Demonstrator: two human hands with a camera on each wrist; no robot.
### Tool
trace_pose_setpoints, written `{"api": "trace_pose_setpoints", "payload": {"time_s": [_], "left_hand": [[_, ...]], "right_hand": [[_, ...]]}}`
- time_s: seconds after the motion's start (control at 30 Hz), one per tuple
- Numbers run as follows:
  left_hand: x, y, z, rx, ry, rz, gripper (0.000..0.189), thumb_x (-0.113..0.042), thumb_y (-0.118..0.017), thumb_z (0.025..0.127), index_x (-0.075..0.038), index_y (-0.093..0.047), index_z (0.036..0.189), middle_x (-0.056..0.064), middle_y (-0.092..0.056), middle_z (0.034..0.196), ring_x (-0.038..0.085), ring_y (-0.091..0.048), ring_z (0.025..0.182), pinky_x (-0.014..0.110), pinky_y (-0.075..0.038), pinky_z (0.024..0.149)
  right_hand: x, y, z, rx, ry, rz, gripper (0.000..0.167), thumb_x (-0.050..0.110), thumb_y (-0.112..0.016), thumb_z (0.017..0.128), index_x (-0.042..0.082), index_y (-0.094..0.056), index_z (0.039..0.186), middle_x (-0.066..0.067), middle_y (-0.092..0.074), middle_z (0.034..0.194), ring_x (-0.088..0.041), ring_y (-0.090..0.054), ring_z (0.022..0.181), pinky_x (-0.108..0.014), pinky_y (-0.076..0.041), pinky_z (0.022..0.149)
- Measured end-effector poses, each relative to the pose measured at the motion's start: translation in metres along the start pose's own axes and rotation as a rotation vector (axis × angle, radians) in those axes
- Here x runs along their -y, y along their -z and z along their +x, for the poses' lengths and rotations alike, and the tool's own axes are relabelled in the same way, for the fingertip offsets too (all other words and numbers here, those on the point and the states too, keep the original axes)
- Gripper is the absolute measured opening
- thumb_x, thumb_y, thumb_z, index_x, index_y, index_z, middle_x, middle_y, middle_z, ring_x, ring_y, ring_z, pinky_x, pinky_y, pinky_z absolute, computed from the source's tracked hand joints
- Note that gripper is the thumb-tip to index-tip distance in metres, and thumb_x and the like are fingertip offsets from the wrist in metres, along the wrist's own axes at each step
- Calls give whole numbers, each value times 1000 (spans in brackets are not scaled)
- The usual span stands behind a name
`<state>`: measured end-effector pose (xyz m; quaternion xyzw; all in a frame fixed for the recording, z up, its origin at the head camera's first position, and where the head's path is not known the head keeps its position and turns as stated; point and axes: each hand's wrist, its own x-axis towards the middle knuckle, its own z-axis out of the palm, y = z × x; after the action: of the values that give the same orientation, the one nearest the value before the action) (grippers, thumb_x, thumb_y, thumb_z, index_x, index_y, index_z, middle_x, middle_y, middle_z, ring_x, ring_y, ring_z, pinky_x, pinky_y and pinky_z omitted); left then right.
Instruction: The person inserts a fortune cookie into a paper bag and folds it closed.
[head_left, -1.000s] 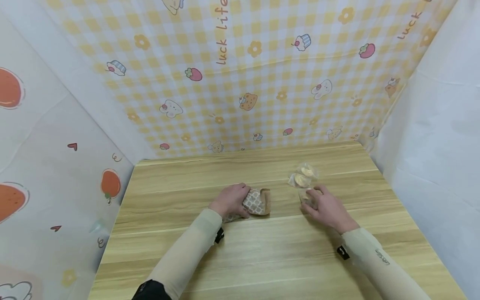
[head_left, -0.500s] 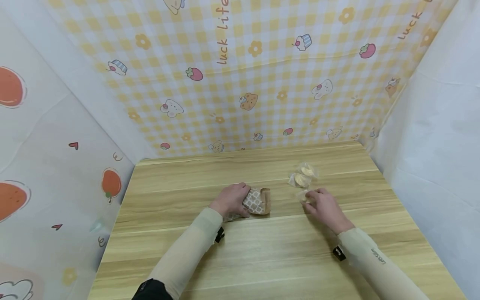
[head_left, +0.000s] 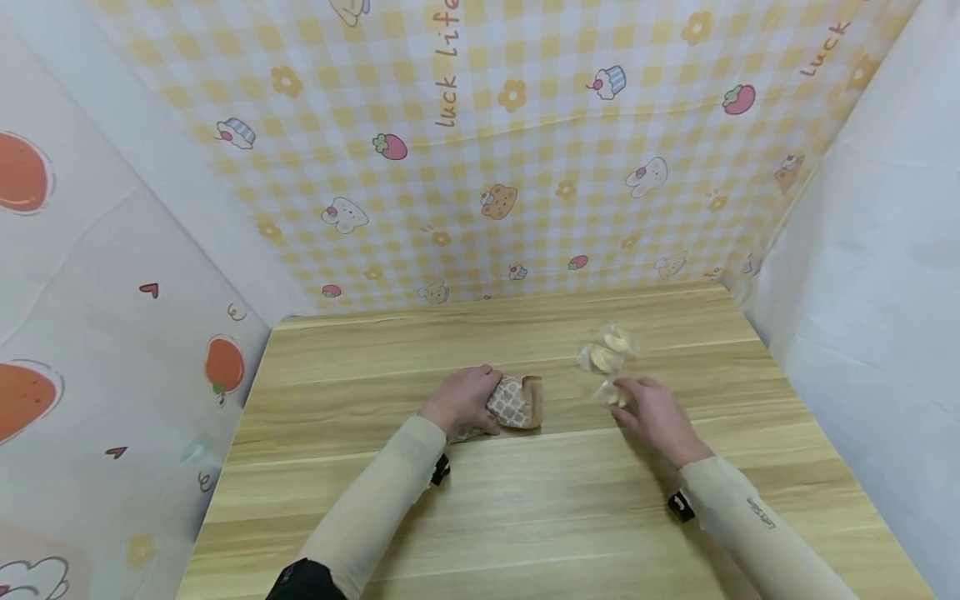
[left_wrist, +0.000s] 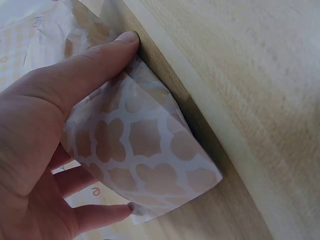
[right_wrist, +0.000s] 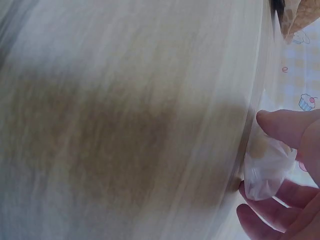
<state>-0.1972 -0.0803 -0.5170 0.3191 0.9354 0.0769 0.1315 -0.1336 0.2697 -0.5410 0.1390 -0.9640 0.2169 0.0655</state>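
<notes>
Gripping left hand, head view: curled over the paper bag, thumb on the bag's near side and fingers on its far side.
Paper bag, head view: lying on the wooden table, brown with a pale lattice print, its brown-edged end pointing toward the other hand.
Right hand, head view: to the right of the bag, thumb and fingers nearly closed in a pinch on a small clear packet.
Pinched packet, head view: right of the bag and apart from it, pale contents showing through the film.
Two other packets, head view: beyond and to the right of the bag, close together, each with a pale yellow piece inside.
Checked cloth, head view: behind the bag, yellow and white, printed with strawberries and cupcakes.
Lattice print, left wrist view: thumb laid across it, one fingertip touching the bag's lower edge, other fingers partly hidden behind.
Clear film, right wrist view: crinkled, held between thumb above and fingers below; whether it touches the table is hard to tell.
</notes>
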Motion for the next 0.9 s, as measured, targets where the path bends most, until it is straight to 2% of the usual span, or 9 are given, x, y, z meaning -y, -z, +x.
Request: {"api": "trace_pose_setpoints", "payload": {"time_s": [0.17, 0.27, 0.3, 0.5, 0.6, 0.9], "left_hand": [[0, 0, 0, 6, 10, 6, 85, -46, -96, 73, -9, -59, 140, 6, -64, 134, 25, -62, 124, 41, -53, 108], [-1, 1, -1, 6, 13, 10, 85, -46, -96, 73, -9, -60, 140, 6, -64, 134, 25, -62, 124, 40, -53, 108], [-2, 1, -1, 7, 15, 11, 85, -46, -96, 73, -9, -60, 140, 6, -64, 134, 25, -62, 124, 40, -53, 108], [-3, 2, -2, 21, 17, 3, 85, -43, -96, 73, -8, -59, 142, 6, -64, 134, 24, -62, 124, 39, -52, 109], [-3, 2, -2, 27, 19, 3, 85, -44, -96, 73, -9, -59, 141, 6, -64, 134, 23, -62, 123, 39, -53, 108], [-5, 2, -2, 24, 23, -12, 84, -43, -97, 71, -10, -60, 139, 5, -64, 132, 23, -63, 120, 38, -54, 106]], "right_hand": [[8, 1, 1, -13, 65, -35, 51, 18, -86, 87, 2, -69, 132, -23, -72, 115, -31, -71, 84, -51, -63, 73], [15, 1, 4, -29, 93, -25, 53, 19, -87, 87, 5, -68, 134, -22, -73, 118, -28, -69, 81, -49, -62, 69], [18, 0, 6, -32, 102, -17, 53, 18, -87, 87, 4, -68, 134, -23, -73, 119, -30, -70, 84, -49, -62, 71], [36, 0, 18, -2, 141, 89, 47, 18, -87, 87, 4, -65, 125, -19, -74, 119, -36, -74, 103, -51, -63, 85], [44, -2, 23, 28, 160, 136, 42, 19, -87, 87, 5, -65, 121, -15, -74, 117, -34, -74, 102, -48, -64, 86], [58, -13, 37, 108, 191, 273, 39, 18, -86, 88, 6, -67, 120, -10, -74, 114, -28, -73, 102, -44, -63, 89]]}}
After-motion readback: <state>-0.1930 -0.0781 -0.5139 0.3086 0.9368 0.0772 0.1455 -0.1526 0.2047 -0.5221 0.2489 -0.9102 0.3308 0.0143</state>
